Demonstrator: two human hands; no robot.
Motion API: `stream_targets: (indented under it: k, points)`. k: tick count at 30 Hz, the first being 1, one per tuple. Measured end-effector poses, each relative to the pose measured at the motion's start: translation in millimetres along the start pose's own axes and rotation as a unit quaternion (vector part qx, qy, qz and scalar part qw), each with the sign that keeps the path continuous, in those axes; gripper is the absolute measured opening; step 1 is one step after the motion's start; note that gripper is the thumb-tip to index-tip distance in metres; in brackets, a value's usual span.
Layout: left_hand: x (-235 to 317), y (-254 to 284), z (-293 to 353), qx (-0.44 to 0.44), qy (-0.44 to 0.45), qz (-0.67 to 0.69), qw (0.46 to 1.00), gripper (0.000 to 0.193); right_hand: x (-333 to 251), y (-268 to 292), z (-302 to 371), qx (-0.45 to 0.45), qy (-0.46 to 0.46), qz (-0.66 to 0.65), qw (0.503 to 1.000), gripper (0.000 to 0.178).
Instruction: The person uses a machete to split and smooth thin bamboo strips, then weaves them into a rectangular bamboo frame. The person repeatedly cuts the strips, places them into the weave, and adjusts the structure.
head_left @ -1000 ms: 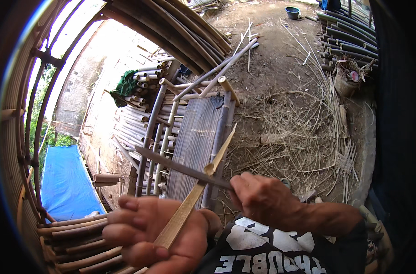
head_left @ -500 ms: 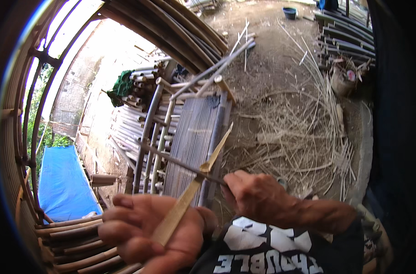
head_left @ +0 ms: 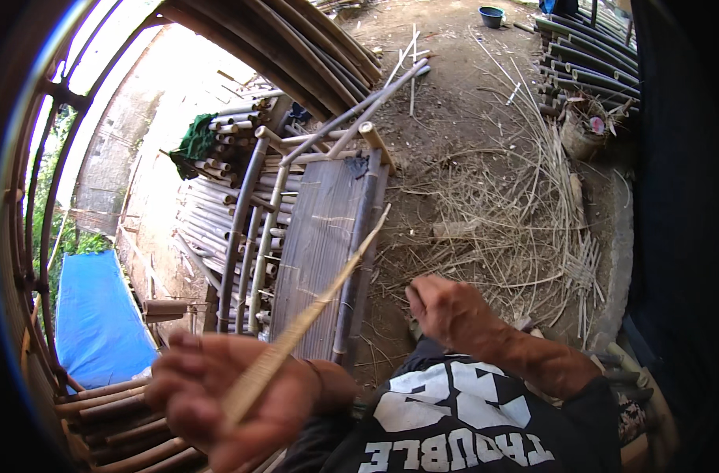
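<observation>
My left hand (head_left: 217, 386), blurred and palm up at the lower left, grips the near end of a pale bamboo strip (head_left: 308, 317). From the palm the strip slants away to the upper right, narrowing to a thin, slightly bent tip over a bench of dark slats (head_left: 312, 244). In front of my dark shirt with white print, my right hand (head_left: 450, 311) is closed in a fist to the right of the strip, apart from it. The knife that shows in this fist in the earlier picture is hidden from sight now.
Bamboo shavings (head_left: 509, 221) litter the ground to the right of the bench. Bamboo poles (head_left: 209, 213) lie stacked at its left, with more dark poles (head_left: 588, 59) at the far right. A blue sheet (head_left: 99, 315) spreads at the left; a dark bucket (head_left: 491, 16) stands far off.
The knife blade that crossed the strip is out of sight. My right hand has moved right and slightly away; my left has shifted left. The curled shaving on the strip no longer shows.
</observation>
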State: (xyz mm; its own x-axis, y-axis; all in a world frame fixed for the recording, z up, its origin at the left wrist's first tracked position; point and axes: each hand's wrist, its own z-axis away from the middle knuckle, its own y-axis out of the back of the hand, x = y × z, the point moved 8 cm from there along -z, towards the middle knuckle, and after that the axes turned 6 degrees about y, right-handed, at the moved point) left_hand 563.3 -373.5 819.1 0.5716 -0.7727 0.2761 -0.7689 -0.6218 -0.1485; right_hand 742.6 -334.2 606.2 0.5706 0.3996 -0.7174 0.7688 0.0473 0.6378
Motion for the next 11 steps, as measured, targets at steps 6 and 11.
stream_targets:
  k: [6,11]
  points:
    - [-123,51,44,0.056,0.172,0.054,0.982,0.058,169,1,82,0.023,-0.354,0.076,0.932,0.037]
    - [-84,82,-85,-0.011,-0.033,-0.053,0.998,0.054,269,-23,249,0.090,-0.530,0.015,0.843,0.036]
